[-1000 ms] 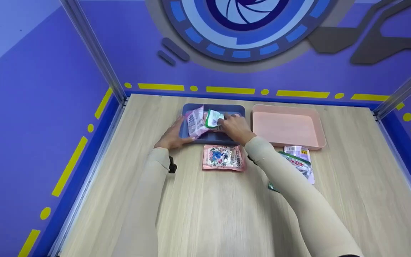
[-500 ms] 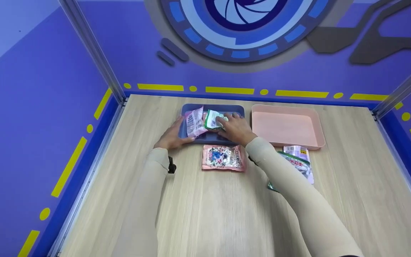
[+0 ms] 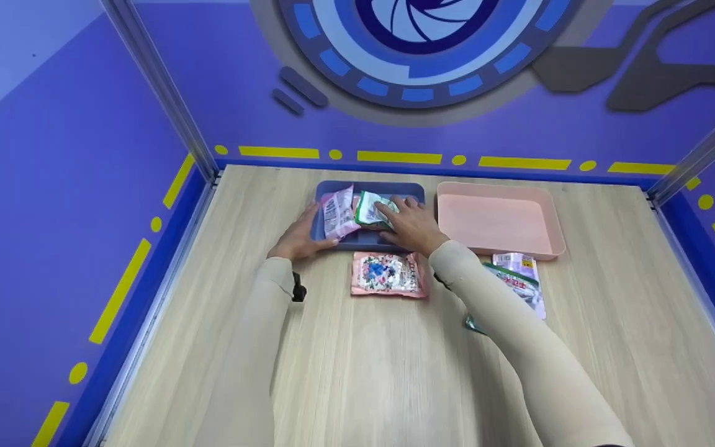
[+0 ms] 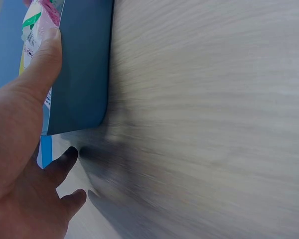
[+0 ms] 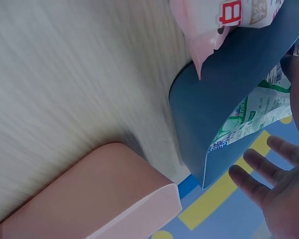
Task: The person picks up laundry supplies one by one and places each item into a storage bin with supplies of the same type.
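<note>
My left hand rests against the left end of a dark blue tray. Its fingers lie along the tray's side, and the thumb touches the near rim beside a pink-and-lilac snack-type bag. In the left wrist view, the other visible fingers stand free of the blue tray. Over the tray's right half is my right hand, fingers spread on or just above a green-and-white bag. The right wrist view has the green-and-white bag leaning inside the tray, the thumb close to it. Both bags stand tilted; what lies under them is mostly hidden.
A pink tray stands just right of the blue one. In front of the blue tray lies a pink printed bag. A green bag and a lilac bag overlap near the right forearm, partly covered by it.
My right hand has let go of the green-and-white bag's top, its fingers straightening and spreading over it. The left hand and the bags have hardly moved.
</note>
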A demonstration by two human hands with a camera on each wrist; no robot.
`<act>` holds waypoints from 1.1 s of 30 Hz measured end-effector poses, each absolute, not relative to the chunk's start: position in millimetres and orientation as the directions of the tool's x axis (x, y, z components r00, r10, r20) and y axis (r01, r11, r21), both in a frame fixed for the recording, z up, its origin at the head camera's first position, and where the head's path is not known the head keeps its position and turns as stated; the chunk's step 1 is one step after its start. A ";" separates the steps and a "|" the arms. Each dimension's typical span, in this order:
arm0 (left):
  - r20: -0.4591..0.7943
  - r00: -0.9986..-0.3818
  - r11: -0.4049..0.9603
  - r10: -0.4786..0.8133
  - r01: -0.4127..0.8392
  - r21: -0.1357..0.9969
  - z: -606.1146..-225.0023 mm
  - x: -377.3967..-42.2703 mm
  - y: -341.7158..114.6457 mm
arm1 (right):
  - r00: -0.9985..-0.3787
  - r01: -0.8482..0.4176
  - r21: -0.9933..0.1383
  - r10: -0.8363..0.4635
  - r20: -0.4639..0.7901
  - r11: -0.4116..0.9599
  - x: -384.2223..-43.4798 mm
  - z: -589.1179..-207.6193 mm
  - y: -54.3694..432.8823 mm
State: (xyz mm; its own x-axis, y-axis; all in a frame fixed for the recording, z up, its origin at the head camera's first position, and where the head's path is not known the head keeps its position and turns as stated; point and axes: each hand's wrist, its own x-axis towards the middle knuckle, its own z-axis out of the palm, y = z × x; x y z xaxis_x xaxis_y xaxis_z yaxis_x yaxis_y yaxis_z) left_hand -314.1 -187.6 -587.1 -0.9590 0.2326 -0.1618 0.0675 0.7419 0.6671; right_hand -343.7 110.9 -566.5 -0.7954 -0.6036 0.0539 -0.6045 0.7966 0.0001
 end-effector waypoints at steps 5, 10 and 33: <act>-0.167 -0.959 0.744 0.230 0.062 0.665 -587.7 -314.3 -187.8 | -0.788 -0.612 0.005 -0.611 0.069 0.790 -342.8 -568.2 113.8; -0.160 -0.960 0.740 0.229 0.065 0.669 -587.9 -314.0 -187.4 | -0.787 -0.615 -0.010 -0.612 0.071 0.789 -340.2 -568.6 116.0; -0.211 -0.954 0.754 0.211 0.021 0.656 -584.5 -312.4 -186.8 | -0.749 -0.656 -0.011 -0.649 0.135 0.755 -327.4 -571.3 120.0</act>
State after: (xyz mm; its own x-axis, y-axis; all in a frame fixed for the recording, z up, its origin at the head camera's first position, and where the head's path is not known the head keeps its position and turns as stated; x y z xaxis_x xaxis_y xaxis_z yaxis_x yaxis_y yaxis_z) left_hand -312.4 -186.8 -584.5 -0.9544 0.2107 -0.2114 0.0212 0.7542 0.6563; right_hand -327.4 120.0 -571.3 -0.7488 -0.6488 0.1354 -0.6559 0.7547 -0.0107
